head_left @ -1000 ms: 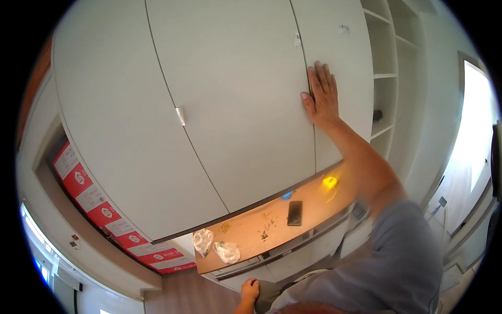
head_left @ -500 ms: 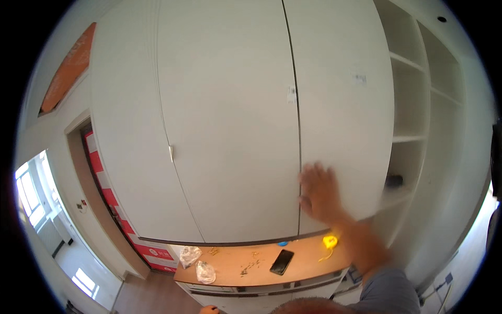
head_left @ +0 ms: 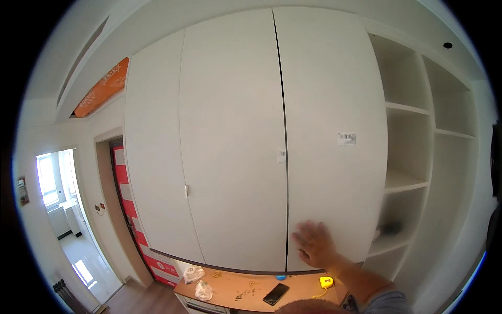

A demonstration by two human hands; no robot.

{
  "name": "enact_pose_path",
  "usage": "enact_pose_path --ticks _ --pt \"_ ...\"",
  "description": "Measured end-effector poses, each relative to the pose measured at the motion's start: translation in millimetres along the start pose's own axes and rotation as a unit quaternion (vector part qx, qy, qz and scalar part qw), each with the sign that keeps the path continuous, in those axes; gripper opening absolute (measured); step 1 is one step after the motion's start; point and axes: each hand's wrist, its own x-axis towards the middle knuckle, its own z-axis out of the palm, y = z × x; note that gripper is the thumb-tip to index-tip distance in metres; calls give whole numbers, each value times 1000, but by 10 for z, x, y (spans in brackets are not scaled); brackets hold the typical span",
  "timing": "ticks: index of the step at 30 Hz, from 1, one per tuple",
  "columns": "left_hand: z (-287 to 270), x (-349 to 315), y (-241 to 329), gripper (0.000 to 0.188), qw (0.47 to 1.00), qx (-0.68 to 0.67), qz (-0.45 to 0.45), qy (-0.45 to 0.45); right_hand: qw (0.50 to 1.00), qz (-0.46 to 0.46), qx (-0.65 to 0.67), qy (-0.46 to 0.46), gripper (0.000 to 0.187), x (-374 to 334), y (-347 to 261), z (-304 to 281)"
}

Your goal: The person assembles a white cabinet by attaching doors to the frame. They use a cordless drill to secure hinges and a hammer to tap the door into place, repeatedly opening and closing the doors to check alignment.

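Cabinet door [head_left: 334, 183], right of frame centre: flat, white, printed label [head_left: 346, 139], dark gap [head_left: 287, 199] along left edge. Right hand [head_left: 315, 244] lower on it than earlier, fingers apart, slightly blurred, contact unclear. Bench [head_left: 222, 288] at bottom carries phone [head_left: 276, 294], yellow tape measure [head_left: 326, 282].

Bare right hand [head_left: 315, 244], fingers and thumb partly blurred; bare wrist; bare forearm [head_left: 361, 275] widening toward elbow. Muted grey-blue short fabric sleeve [head_left: 389, 302], visible part plain, single-coloured, lightly creased, hem around arm; remainder cut off at lower edge.
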Motion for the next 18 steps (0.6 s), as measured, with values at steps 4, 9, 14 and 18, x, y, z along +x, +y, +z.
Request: enact_pose_path --ticks 4,9,14,18 --pt "-18 -121 2 44 1000 -1 -21 4 992 33 -65 106 67 470 494 -605" --pt "23 -117 106 45 1000 2 -22 -3 978 61 -146 136 64 813 942 -997" --pt "47 -120 186 47 1000 3 -29 -4 979 63 -145 126 66 824 974 -974" --pt "93 -247 161 48 999 4 -41 -2 981 61 -150 110 65 746 1017 -985"
